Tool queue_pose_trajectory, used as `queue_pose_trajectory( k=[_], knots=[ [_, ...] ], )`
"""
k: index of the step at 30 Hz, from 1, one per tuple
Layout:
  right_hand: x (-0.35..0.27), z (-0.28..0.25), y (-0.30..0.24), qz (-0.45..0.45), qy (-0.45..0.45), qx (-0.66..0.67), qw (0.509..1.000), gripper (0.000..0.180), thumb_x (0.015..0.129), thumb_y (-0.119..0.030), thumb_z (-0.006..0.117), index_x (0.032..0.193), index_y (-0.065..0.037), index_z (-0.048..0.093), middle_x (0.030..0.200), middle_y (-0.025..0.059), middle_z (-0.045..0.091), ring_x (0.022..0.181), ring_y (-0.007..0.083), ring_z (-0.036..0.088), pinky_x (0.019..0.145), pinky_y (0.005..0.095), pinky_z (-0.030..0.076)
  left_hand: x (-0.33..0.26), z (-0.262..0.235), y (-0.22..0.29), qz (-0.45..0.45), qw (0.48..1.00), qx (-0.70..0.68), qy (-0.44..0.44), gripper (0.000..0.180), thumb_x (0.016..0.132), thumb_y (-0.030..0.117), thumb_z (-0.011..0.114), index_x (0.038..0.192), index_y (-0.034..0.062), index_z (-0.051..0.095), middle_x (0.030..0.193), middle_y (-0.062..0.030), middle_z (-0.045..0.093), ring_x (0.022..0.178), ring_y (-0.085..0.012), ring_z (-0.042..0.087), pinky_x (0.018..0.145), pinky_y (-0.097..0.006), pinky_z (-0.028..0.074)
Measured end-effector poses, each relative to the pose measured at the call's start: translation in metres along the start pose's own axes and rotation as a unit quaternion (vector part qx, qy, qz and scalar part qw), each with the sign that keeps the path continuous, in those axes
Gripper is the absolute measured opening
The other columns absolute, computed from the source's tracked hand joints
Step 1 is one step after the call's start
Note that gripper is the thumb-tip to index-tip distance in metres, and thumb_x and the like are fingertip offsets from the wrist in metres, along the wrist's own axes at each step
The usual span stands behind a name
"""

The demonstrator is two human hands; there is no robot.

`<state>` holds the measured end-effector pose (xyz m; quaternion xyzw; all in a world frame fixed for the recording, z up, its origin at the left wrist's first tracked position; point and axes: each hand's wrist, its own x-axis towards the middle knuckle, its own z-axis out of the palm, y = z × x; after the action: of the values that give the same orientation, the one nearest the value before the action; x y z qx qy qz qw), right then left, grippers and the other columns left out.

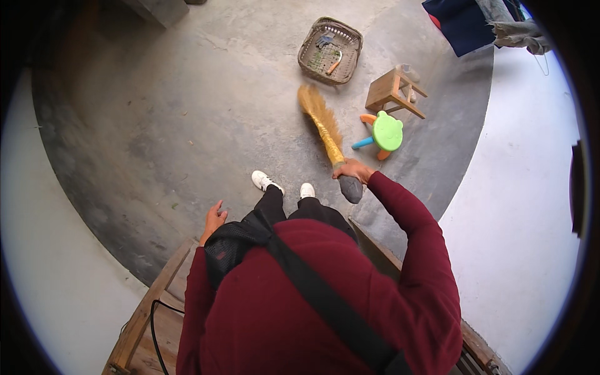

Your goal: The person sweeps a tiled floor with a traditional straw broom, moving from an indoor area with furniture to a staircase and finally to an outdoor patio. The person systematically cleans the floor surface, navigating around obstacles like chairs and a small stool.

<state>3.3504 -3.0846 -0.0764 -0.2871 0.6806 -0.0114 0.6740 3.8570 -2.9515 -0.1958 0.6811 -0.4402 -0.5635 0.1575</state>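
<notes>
My right hand [355, 170] is wrapped round the handle of a broom [326, 132] with yellow binding, a grey handle end and golden bristles. The bristles point forward, over or on the floor, just short of a woven basket; whether they touch the floor I cannot tell. My left hand [214, 222] hangs at my left side with its fingers apart and nothing in it. It is nearest to my left leg and the black bag at my waist.
The basket [302, 59] holds a sickle [334, 64], a blue-grey glove [324, 41] and green bits. Right of the broom are a green child's stool [387, 132] and a tipped wooden stool [382, 91]. Dark cloth [459, 28] hangs at the upper right. A wooden frame [147, 306] stands behind me.
</notes>
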Motion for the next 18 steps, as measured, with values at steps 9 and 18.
queue_pose_trajectory(
  k=[9,18],
  knots=[
    [-0.044,0.008,0.004,-0.144,0.063,-0.185,0.970,0.075,0.055,-0.010,0.070,0.123,-0.006,0.039,0.084,0.0072,0.056,0.074,0.0177,0.053,0.066,0.0296,0.045,-0.018,0.005,-0.028,-0.023,0.998,-0.025,0.046,0.047,0.077,0.007,0.059,0.122,0.0050,0.045,0.107,-0.0197,0.054,0.082,-0.0216,0.058,0.072,-0.030,0.047],
    [0.138,0.106,-0.063,-0.068,0.064,-0.115,0.989,0.066,0.049,-0.021,0.076,0.104,0.005,0.048,0.090,0.0193,0.059,0.082,0.0263,0.058,0.067,0.0326,0.049,-0.037,-0.019,-0.053,-0.030,0.994,-0.057,0.094,0.048,0.077,0.006,0.059,0.123,0.0047,0.045,0.116,-0.0175,0.050,0.087,-0.0188,0.057,0.073,-0.028,0.047]
  ],
)
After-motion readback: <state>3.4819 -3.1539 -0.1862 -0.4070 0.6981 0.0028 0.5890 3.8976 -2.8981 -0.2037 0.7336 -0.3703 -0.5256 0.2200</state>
